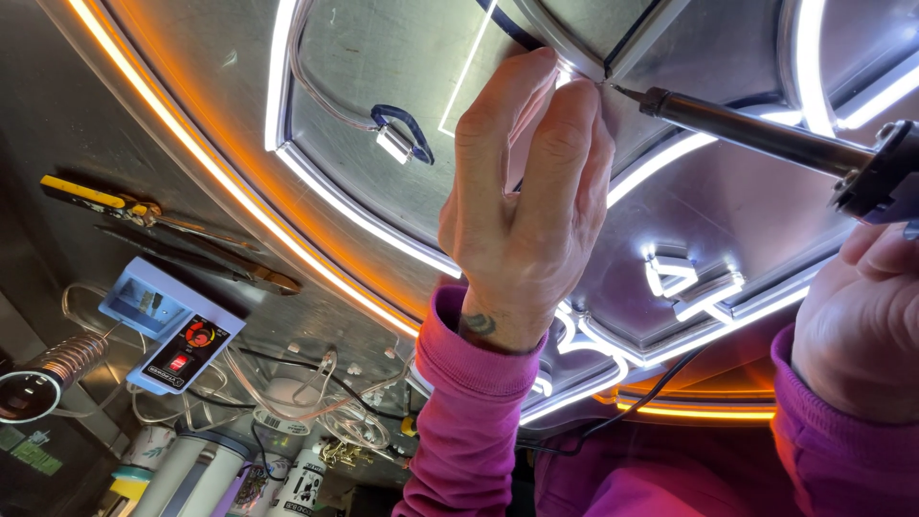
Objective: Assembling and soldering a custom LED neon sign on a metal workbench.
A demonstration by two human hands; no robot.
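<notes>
The large clear acrylic sign panel (pixel 383 57), traced with glowing white and orange flexible light strips, filled most of the view and lay flat on the grey metal workbench (pixel 57 124), reaching from the upper left down to the person's pink sleeves. The left hand (pixel 522 206) rested on it near the top centre, fingers together and pressed down on a white strip end (pixel 574 72), pinning rather than gripping it. The right hand (pixel 862 325) was closed around the handle of a dark metal soldering iron (pixel 747 124), whose fine tip sat at the strip end, just beside the left fingertips.

That closeness looked like the main hazard: a small slip of either hand could have brought the hot tip onto a finger. Holding the tip there too long could also have scorched the silicone strip or marked the acrylic beneath.

To the left stood a pale blue soldering station with a red dial (pixel 172 325), its coiled iron holder (pixel 57 364) and loose clear wires (pixel 316 402) nearby; the trailing black cord (pixel 632 402) could have snagged and tugged the iron. Yellow-handled cutters (pixel 105 201) lay well apart.
</notes>
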